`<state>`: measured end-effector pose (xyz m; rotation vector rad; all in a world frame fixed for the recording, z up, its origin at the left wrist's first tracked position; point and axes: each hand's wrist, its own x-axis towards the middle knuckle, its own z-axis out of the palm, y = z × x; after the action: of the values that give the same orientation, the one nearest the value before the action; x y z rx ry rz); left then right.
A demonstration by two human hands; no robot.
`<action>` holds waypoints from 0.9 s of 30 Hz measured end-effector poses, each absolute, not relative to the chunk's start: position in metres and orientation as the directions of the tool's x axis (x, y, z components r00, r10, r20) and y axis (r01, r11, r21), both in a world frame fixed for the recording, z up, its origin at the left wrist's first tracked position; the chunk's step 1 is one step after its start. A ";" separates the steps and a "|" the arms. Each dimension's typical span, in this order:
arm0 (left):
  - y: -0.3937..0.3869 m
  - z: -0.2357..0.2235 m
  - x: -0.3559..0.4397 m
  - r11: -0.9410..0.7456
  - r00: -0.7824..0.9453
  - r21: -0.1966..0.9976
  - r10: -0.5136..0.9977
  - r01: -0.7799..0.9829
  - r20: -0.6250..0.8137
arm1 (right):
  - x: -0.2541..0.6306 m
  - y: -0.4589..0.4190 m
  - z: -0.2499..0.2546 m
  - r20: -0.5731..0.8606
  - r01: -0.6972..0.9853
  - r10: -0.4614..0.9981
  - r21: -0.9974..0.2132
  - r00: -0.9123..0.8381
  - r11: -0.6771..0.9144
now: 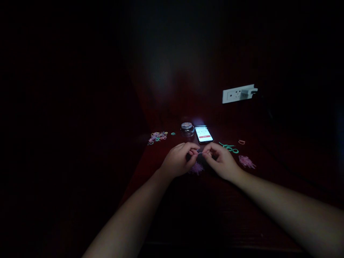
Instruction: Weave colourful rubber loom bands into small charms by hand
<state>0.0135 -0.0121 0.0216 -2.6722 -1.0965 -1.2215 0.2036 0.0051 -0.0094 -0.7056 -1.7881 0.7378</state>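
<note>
Fingers (191, 162) of the left hand (177, 160) and right hand (225, 164) pinch a thin purplish strand (200, 153) between them; gentle, even tension should suit it.

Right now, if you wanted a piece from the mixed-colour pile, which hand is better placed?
Probably the left hand: the mixed-colour pile is nearer to it, out to the left. The right hand would likely reach across. Both seem to pinch a thin pale strand.
</note>
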 end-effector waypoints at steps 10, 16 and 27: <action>-0.010 0.024 0.011 -0.756 0.521 0.198 0.591 0.624 0.616 | 0.204 0.003 -0.006 0.605 0.142 0.741 -0.738 -0.293 0.659; -0.009 0.025 0.010 -0.743 0.532 0.180 0.605 0.645 0.593 | 0.205 0.004 -0.006 0.612 0.158 0.722 -0.717 -0.324 0.679; -0.009 0.026 0.009 -0.724 0.531 0.183 0.630 0.665 0.566 | 0.205 0.005 -0.009 0.569 0.165 0.755 -0.752 -0.326 0.638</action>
<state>0.0091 -0.0091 0.0262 -2.7005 -1.1433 -0.9639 0.2045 0.0051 -0.0086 -0.7359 -1.8368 0.7219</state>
